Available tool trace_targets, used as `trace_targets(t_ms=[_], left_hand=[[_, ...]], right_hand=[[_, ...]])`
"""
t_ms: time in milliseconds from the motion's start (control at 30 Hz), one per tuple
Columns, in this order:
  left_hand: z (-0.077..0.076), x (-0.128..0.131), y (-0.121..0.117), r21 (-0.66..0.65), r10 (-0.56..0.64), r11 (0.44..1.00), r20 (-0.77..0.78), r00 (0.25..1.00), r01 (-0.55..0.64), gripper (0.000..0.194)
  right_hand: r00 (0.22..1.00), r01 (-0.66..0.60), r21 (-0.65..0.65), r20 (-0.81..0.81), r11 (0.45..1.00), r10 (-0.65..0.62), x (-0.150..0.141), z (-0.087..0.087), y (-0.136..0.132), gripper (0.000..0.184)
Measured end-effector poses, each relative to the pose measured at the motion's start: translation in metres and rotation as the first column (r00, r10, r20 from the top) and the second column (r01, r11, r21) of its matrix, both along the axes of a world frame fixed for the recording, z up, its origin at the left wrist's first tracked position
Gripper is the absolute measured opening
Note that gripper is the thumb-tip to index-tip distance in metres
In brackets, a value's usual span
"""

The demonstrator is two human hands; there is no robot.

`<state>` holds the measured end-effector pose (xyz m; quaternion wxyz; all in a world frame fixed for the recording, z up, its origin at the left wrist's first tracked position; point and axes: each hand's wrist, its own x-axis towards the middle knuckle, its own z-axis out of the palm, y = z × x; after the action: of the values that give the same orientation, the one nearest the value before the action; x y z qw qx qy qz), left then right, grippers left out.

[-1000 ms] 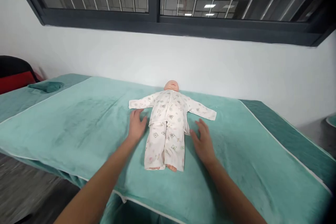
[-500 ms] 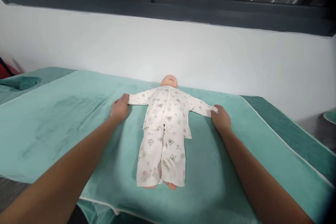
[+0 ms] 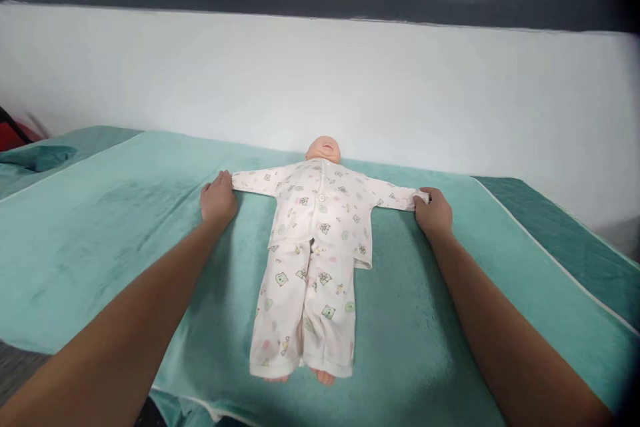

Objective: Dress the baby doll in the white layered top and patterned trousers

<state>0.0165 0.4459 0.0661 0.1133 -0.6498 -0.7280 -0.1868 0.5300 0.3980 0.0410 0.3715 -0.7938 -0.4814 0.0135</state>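
A baby doll lies on its back on a teal towel, head toward the wall. It wears a white printed top and matching trousers, with both arms stretched straight out to the sides. My left hand is closed on the end of the doll's left-side sleeve. My right hand is closed on the cuff of the other sleeve. Two small feet show below the trouser hems.
The towel covers a bed that runs along a white wall under a dark window frame. A darker green sheet shows at the right. A folded green cloth lies at the far left beside something red.
My hands went from lying flat beside the doll's waist out to its sleeve ends, then drew the sleeves straighter and wider. The view has moved closer and lower.
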Motion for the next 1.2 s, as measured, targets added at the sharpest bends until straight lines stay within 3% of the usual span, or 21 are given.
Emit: trace_targets(t_ms=[300,467,567,633,733,833,967,1100,1200], left_hand=[[-0.001,0.010,-0.023,0.008,0.057,0.998,-0.006,0.998,-0.057,0.042],[-0.007,0.023,-0.060,0.022,0.057,0.998,0.011,0.998,-0.057,0.047],[-0.012,0.030,-0.088,0.019,0.031,0.999,-0.003,1.000,-0.031,0.051],[-0.014,0.032,-0.107,0.009,0.015,1.000,-0.011,1.000,-0.015,0.052],[-0.014,0.030,-0.135,-0.005,-0.018,1.000,-0.028,0.999,0.018,0.050],[-0.014,0.024,-0.159,-0.004,-0.057,0.998,-0.053,0.997,0.057,0.050],[-0.016,0.016,-0.184,0.004,-0.089,0.996,-0.074,0.993,0.090,0.050],[-0.017,0.014,-0.195,0.015,-0.097,0.995,-0.069,0.993,0.098,0.048],[-0.017,0.014,-0.197,0.022,-0.099,0.995,-0.060,0.993,0.100,0.048]], right_hand=[[0.982,-0.032,-0.062,0.182,0.998,0.043,-0.026,0.002,-0.037,0.049],[0.977,-0.081,-0.165,0.183,0.983,0.111,-0.045,0.001,-0.076,0.065],[0.969,-0.204,-0.171,0.106,0.964,0.224,-0.075,0.005,-0.109,0.070],[0.933,-0.358,-0.100,-0.002,0.928,0.360,-0.106,0.008,-0.138,0.071],[0.787,-0.589,0.076,-0.175,0.805,0.592,-0.154,0.011,-0.190,0.068],[0.690,-0.645,0.207,-0.256,0.736,0.677,-0.187,0.010,-0.239,0.060],[0.729,-0.595,0.269,-0.216,0.757,0.650,-0.204,0.003,-0.278,0.050],[0.803,-0.509,0.186,-0.250,0.840,0.541,-0.214,0.004,-0.284,0.034],[0.767,-0.504,0.130,-0.386,0.854,0.512,-0.224,0.019,-0.283,0.036]])
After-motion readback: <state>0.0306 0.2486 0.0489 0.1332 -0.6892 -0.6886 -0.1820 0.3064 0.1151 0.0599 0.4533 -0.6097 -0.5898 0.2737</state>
